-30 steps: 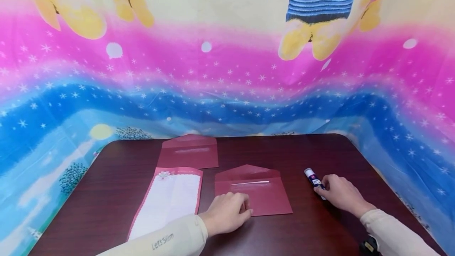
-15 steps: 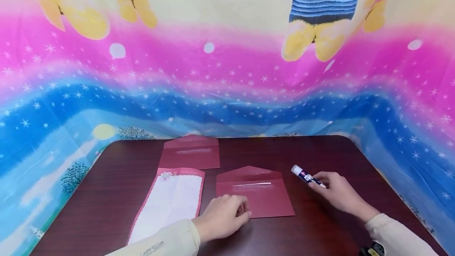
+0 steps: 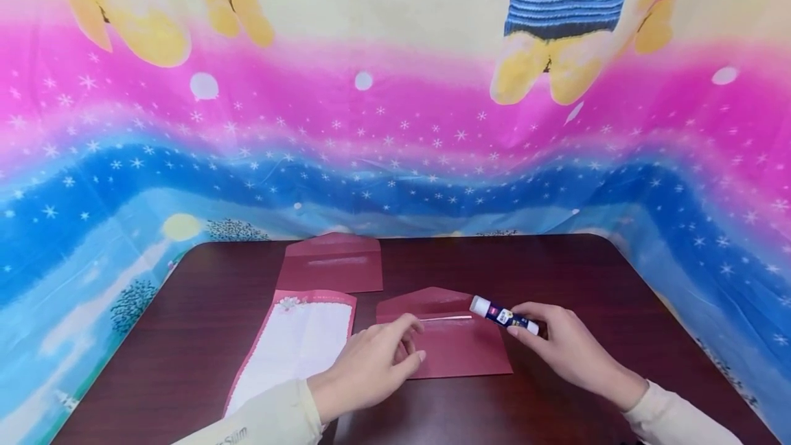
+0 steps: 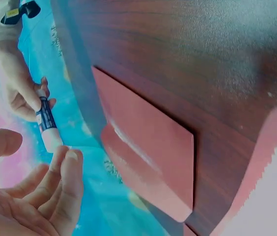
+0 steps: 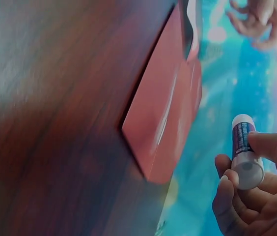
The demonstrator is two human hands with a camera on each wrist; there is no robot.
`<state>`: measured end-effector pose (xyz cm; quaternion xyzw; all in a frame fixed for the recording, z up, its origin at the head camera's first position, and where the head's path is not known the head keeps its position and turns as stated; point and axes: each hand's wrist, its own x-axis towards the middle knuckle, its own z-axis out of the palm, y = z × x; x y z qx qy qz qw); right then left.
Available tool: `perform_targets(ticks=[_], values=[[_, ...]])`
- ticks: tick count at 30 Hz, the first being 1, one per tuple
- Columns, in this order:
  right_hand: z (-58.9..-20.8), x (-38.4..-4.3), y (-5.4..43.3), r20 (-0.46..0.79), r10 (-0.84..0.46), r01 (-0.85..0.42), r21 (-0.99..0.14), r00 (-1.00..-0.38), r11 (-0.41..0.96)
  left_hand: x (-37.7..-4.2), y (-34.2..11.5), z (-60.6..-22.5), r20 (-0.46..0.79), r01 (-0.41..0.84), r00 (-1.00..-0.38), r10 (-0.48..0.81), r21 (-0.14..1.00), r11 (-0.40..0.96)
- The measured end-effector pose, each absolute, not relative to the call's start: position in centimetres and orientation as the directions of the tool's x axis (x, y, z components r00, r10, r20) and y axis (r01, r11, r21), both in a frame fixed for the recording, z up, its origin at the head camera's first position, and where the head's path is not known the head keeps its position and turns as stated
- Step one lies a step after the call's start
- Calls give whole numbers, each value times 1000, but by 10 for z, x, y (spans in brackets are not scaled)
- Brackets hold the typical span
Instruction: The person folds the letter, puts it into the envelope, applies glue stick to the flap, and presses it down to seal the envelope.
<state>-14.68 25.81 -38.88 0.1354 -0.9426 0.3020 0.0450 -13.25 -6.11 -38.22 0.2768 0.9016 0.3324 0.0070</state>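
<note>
As the right hand (image 3: 571, 349), nearer the right edge of the bench (image 3: 556, 259), pinches a raised glue stick (image 3: 503, 315) by the closer envelope (image 3: 463, 352), the stick's white end (image 3: 479, 305) aims toward the loosely curved, empty left hand (image 3: 367, 364).

The right hand (image 3: 565, 345) has carried the glue stick (image 3: 503, 315) leftward from the desk's right side; its capped end now overlaps the right edge of the nearer red envelope (image 3: 463, 349) in the head view. The stick lies at a flatter slant. The left hand (image 3: 371, 362) has lifted, its fingers now reaching the left end of the envelope's white line (image 3: 451, 318).
</note>
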Motion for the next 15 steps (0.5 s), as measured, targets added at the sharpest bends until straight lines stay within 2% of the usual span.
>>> perform_targets(ticks=[8,15], values=[[-383,-132,233,136,-324,-339,-590,-936,732,-131,-65,-384,189,506,-854,485,524,686],[-384,-126,206,148,-411,-405,-636,-899,657,-127,-57,-388,229,598,-800,555,374,708]])
